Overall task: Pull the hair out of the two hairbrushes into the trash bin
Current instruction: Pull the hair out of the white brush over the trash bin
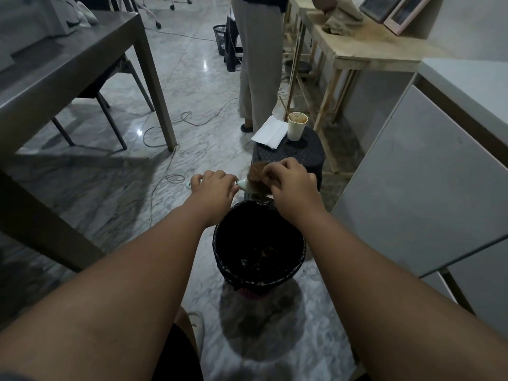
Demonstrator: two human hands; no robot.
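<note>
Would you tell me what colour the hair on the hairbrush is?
Brown, in the head view: the hair sits on the hairbrush.

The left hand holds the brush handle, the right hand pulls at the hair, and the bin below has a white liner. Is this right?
Not quite: the head view shows the bin has a black liner. The left hand does hold the brush, and the right hand pulls at the hair.

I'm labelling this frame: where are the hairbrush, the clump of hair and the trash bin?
hairbrush (242, 185): head view, pale neck beside the left hand.
clump of hair (256, 179): head view, brown middle.
trash bin (301, 253): head view, right rim.
</note>
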